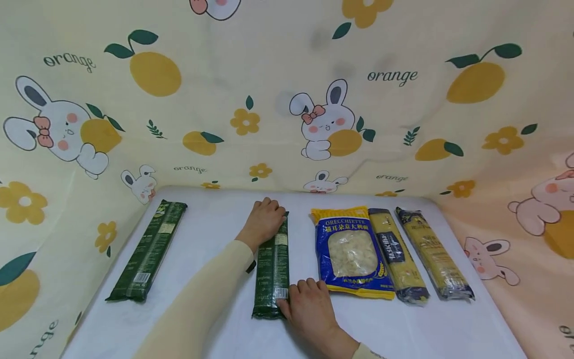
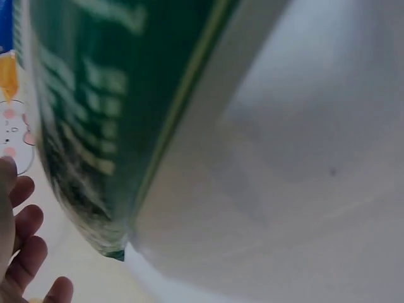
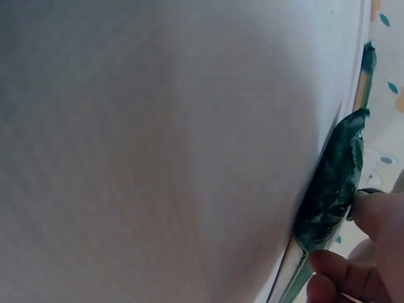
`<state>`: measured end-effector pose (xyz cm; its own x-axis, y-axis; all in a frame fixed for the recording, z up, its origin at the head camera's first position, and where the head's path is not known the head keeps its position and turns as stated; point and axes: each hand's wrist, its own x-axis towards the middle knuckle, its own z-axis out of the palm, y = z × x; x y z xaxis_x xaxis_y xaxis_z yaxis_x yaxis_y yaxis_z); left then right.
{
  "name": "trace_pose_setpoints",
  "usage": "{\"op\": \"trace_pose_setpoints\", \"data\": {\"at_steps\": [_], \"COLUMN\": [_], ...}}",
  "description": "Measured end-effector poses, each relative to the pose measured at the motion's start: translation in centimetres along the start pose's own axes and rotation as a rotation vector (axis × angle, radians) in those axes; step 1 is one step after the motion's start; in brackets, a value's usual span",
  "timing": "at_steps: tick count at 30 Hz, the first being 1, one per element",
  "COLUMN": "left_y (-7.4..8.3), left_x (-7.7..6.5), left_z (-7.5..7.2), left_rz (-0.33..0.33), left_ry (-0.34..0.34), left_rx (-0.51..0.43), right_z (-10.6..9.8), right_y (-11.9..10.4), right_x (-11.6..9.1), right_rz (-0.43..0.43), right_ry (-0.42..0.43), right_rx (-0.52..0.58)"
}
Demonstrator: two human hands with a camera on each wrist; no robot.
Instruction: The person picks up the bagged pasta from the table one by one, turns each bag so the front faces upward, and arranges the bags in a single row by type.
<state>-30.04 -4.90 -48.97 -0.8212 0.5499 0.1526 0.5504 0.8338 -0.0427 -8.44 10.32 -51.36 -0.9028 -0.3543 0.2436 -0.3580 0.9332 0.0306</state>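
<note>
A long green pasta packet (image 1: 272,264), barcode near its lower end, lies lengthwise at the middle of the table. Over its far end is my left hand (image 1: 264,222), covering part of it. In the left wrist view the loosely bent fingers (image 2: 28,255) are spread, with a gap between them and the packet (image 2: 120,113). My right hand (image 1: 309,309) holds the near end at its right corner. The right wrist view has the thumb (image 3: 372,211) on one side of the packet's end (image 3: 331,177) and the bent fingers on the other.
Another green packet (image 1: 148,252) lies at the table's left edge. Right of the hands are a blue and yellow orecchiette bag (image 1: 354,252), a yellow pasta packet (image 1: 394,252) beside it, and another long pasta packet (image 1: 432,254). A printed cloth (image 1: 269,99) surrounds the white table (image 1: 215,214).
</note>
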Motion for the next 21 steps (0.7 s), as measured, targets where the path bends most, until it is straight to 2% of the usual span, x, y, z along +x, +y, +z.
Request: {"op": "trace_pose_setpoints", "data": {"at_steps": [3,8,12,17,21], "left_y": [-0.2,-0.2,0.1,0.2,0.0], "left_x": [0.1,0.4,0.8,0.9,0.9], "left_z": [0.4,1.0,1.2,1.8,2.5], "left_rz": [-0.011,-0.023,-0.042,-0.06,-0.059], "left_ry": [-0.036,-0.091,-0.109,-0.103,-0.058], "left_rx": [0.024,0.027,0.032,0.031,0.022], "right_z": [0.1,0.1,0.0,0.0,0.0], "right_y": [-0.3,-0.5,-0.6,-0.6,-0.6], "right_x": [-0.1,-0.2,-0.2,-0.1,-0.1], "right_rz": [-0.009,-0.027,-0.024,-0.012,-0.004], "right_ry": [-0.02,-0.006,-0.01,-0.046,-0.067], "right_rx": [-0.016,-0.026,-0.024,-0.019,-0.024]}}
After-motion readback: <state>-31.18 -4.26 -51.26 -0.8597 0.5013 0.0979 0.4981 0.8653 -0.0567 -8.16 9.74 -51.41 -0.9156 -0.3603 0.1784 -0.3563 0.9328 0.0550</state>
